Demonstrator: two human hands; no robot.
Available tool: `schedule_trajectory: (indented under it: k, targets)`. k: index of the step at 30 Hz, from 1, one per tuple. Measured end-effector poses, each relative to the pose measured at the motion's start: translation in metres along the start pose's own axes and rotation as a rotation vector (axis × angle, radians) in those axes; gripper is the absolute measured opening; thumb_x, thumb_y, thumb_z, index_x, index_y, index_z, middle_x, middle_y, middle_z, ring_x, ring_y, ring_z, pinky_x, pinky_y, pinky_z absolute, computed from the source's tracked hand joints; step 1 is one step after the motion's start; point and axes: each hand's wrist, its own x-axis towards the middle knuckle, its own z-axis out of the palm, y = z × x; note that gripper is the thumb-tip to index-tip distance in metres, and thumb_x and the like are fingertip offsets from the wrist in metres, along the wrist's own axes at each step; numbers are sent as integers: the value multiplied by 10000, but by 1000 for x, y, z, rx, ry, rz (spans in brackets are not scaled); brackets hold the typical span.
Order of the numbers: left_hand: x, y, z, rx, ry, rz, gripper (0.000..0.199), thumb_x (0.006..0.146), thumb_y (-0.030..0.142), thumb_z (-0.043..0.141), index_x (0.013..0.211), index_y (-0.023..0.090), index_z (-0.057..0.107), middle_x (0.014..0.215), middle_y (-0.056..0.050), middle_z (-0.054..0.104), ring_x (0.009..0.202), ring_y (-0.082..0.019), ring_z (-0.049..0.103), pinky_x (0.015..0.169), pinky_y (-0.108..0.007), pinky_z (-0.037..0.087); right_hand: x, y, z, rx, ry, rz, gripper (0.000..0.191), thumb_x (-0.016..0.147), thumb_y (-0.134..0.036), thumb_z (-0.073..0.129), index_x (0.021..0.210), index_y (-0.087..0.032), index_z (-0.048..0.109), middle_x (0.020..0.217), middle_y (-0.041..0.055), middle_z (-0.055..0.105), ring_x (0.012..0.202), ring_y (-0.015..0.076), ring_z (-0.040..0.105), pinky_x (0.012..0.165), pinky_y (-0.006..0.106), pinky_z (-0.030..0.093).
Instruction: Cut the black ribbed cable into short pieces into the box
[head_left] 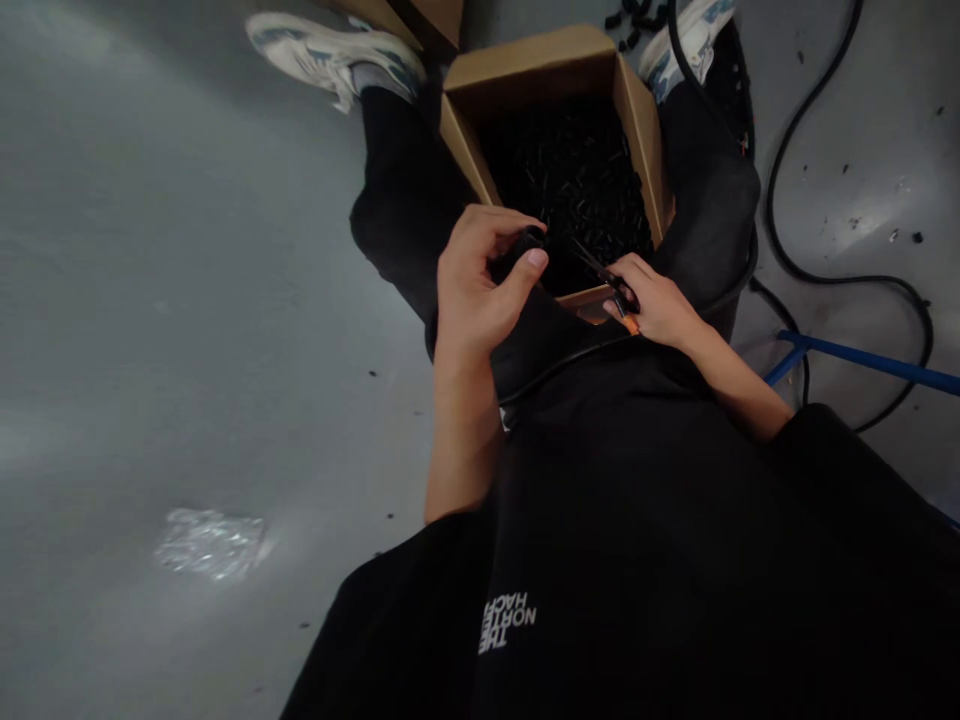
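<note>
A dark, round-ended piece point(529, 240) is pinched between the thumb and fingers of my left hand point(484, 275), above the near left side of an open cardboard box point(525, 68). Many small black pieces point(574, 175) fill the box. My right hand point(655, 300) is closed on scissors point(619, 292) with dark blades and some orange on the handle. The blades point up and left toward my left hand, apart from the dark piece. How far the blades are spread is hard to tell.
The box stands on the floor between my legs. A black hose point(776, 200) winds along the right, near a blue bar point(877, 357). Clear crumpled plastic point(211, 543) lies at the lower left. Black scraps point(637, 20) are by the right shoe point(694, 50).
</note>
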Motion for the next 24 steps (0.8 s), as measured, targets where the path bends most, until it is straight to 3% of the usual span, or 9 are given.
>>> schedule_trajectory:
  k: [2, 5, 8, 14, 18, 21, 24]
  targets:
    - [0, 4, 1, 12, 12, -12, 505, 1003, 785, 622, 1133, 312, 738, 1256, -113, 751, 1282, -326, 718, 1042, -498, 646, 1, -14, -9, -102, -23, -25, 458, 1040, -434, 622, 1440, -212, 596, 1450, 157, 644, 1144, 270, 696, 917, 434, 632]
    - [-1, 10, 4, 6, -16, -9, 433, 1015, 716, 668, 1133, 306, 738, 1307, -111, 733, 1332, -319, 697, 1064, -486, 651, 4, -26, -16, -185, -21, -85, 453, 1063, -424, 611, 1456, -200, 581, 1463, 168, 623, 1279, 317, 660, 1047, 499, 617]
    - [-3, 13, 9, -29, -74, 31, 369, 1012, 641, 718, 1134, 295, 751, 1312, -107, 742, 1326, -315, 694, 1108, -491, 635, 7, -31, -15, -185, -14, -123, 428, 1080, -407, 595, 1456, -204, 574, 1460, 163, 612, 1291, 316, 650, 1109, 521, 598]
    - [-6, 15, 17, -121, -101, 83, 374, 1053, 622, 661, 1194, 286, 747, 1282, -101, 766, 1283, -299, 728, 1133, -489, 618, 11, -35, -8, -196, -10, -81, 414, 1082, -405, 611, 1440, -199, 585, 1466, 167, 608, 1315, 328, 654, 1077, 503, 616]
    - [-4, 9, 7, -78, -70, 4, 502, 1002, 702, 702, 1316, 311, 690, 1353, -101, 734, 1333, -303, 722, 1126, -464, 627, 12, -35, -7, -122, 40, -47, 437, 1102, -500, 587, 1441, -226, 610, 1428, 136, 640, 1200, 282, 716, 983, 443, 651]
    - [-3, 1, -1, -15, -93, -38, 490, 968, 710, 743, 1241, 305, 710, 1253, -95, 768, 1258, -310, 748, 1117, -442, 625, 10, -34, -9, -24, 87, -26, 523, 1098, -632, 564, 1442, -241, 619, 1412, 117, 648, 1052, 233, 736, 939, 426, 666]
    - [-4, -2, -1, -14, -128, -8, 427, 1019, 675, 686, 1161, 276, 736, 1182, -99, 795, 1175, -307, 765, 1101, -431, 613, 10, -37, -12, 6, 77, -23, 589, 1081, -709, 556, 1427, -238, 629, 1408, 119, 650, 1016, 224, 732, 947, 439, 670]
